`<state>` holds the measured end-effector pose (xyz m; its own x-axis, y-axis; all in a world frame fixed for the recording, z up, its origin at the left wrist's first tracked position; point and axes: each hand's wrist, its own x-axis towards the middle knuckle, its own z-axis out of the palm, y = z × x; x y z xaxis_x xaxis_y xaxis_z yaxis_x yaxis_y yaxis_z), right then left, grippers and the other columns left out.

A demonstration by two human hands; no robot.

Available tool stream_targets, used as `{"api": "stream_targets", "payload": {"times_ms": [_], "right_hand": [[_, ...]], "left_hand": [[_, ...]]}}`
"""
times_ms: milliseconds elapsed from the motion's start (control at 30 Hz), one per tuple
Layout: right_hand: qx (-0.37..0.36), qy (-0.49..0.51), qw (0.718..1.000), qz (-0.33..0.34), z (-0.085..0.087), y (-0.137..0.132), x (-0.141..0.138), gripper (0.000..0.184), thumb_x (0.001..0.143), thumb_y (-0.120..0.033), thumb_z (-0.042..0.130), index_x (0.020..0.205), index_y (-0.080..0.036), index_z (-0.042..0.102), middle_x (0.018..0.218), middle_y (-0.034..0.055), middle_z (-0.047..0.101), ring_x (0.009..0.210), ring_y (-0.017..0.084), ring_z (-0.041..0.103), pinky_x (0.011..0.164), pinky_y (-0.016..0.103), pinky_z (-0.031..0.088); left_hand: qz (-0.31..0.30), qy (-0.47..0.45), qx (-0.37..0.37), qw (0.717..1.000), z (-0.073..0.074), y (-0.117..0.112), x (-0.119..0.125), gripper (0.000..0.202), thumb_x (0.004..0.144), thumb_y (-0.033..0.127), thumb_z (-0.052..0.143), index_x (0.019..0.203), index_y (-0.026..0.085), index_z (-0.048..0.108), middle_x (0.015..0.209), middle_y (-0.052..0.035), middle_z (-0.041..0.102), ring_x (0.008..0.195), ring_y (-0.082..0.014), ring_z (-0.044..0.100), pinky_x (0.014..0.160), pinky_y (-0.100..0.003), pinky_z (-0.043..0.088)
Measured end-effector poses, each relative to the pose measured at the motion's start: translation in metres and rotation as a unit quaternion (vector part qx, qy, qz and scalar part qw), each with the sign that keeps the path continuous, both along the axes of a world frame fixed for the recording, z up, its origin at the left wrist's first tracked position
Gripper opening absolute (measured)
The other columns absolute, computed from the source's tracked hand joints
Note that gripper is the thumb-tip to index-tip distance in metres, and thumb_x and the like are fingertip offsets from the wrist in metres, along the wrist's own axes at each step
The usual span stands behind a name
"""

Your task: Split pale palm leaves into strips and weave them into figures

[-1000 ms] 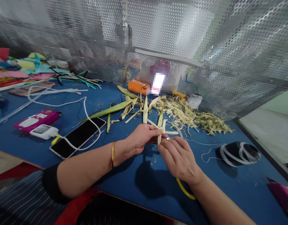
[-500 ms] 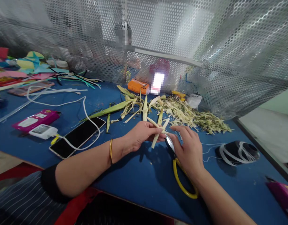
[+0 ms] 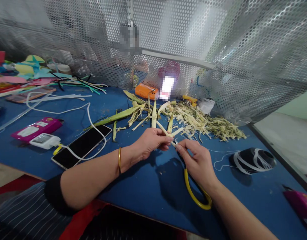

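Pale corn husk strips, crossed over one another, are pinched between the thumb and fingers of my left hand. My right hand is closed, its thumb and fingertips pinching the lower end of a strip just right of the left fingertips. Beneath the right hand, yellow-handled scissors lie on the blue table, their blades partly hidden by it. Beyond my hands is a pile of longer green and cream husk leaves.
Shredded husk trimmings spread behind the right hand. A black spool wound with white thread stands at right. On the left lie a dark phone, a white cable and a magenta pack. Perforated metal mesh closes off the back.
My right hand has moved slightly down and its fingers have closed in to a pinch near the strips. One upper strip end now leans further right. My left hand stays almost in place.
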<state>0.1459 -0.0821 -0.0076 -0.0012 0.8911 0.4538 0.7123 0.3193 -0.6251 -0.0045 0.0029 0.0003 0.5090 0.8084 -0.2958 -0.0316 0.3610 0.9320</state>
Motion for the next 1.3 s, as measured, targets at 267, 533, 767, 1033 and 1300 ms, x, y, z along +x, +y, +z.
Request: {"api": "stream_targets", "payload": {"times_ms": [267,533,767,1033,1300], "right_hand": [[-0.161,0.365,0.916,-0.034,-0.002,0.011,0.007,0.031,0.079,-0.049,0.066,0.076,-0.018,0.067,0.067,0.0003,0.059,0.063,0.014,0.050,0.060,0.026,0.038],[-0.158,0.477,0.864,-0.034,-0.009,0.013,-0.001,0.026,0.066,-0.040,0.079,0.070,-0.018,0.067,0.060,-0.0016,0.061,0.055,0.011,0.050,0.058,0.024,0.038],[-0.116,0.499,0.856,-0.070,-0.019,0.015,-0.002,0.023,0.065,-0.037,0.078,0.065,-0.018,0.064,0.052,-0.0030,0.057,0.052,0.011,0.048,0.055,0.024,0.037],[-0.129,0.340,0.929,-0.071,-0.009,0.017,0.011,0.023,0.073,-0.040,0.071,0.079,-0.019,0.068,0.066,0.0004,0.063,0.062,0.015,0.054,0.060,0.028,0.042],[-0.214,0.328,0.920,-0.002,-0.002,0.011,0.005,0.030,0.068,-0.044,0.075,0.063,-0.017,0.065,0.057,-0.0016,0.058,0.053,0.011,0.049,0.050,0.024,0.037]], "left_hand": [[-0.129,0.003,-0.016,0.991,0.004,0.004,-0.009,0.013,0.073,0.024,0.072,0.073,0.013,0.064,0.061,0.0020,0.059,0.050,-0.0084,0.055,0.057,-0.025,0.048],[-0.145,0.057,0.008,0.988,0.000,-0.004,-0.005,0.029,0.074,0.042,0.070,0.070,0.014,0.061,0.056,0.0037,0.054,0.044,-0.0057,0.041,0.043,-0.021,0.028],[-0.173,0.036,0.005,0.984,0.001,-0.007,-0.003,0.017,0.070,0.028,0.071,0.067,0.014,0.062,0.049,0.0071,0.044,0.042,-0.0041,0.029,0.044,-0.023,0.015],[-0.178,0.072,0.031,0.981,0.006,-0.011,-0.005,0.022,0.068,0.029,0.072,0.060,0.015,0.058,0.046,0.0067,0.042,0.042,-0.0055,0.030,0.044,-0.025,0.016],[-0.233,0.066,0.084,0.966,-0.005,-0.017,-0.003,0.036,0.077,0.044,0.063,0.055,0.017,0.051,0.049,0.0060,0.040,0.047,-0.0074,0.031,0.046,-0.025,0.019]]}}
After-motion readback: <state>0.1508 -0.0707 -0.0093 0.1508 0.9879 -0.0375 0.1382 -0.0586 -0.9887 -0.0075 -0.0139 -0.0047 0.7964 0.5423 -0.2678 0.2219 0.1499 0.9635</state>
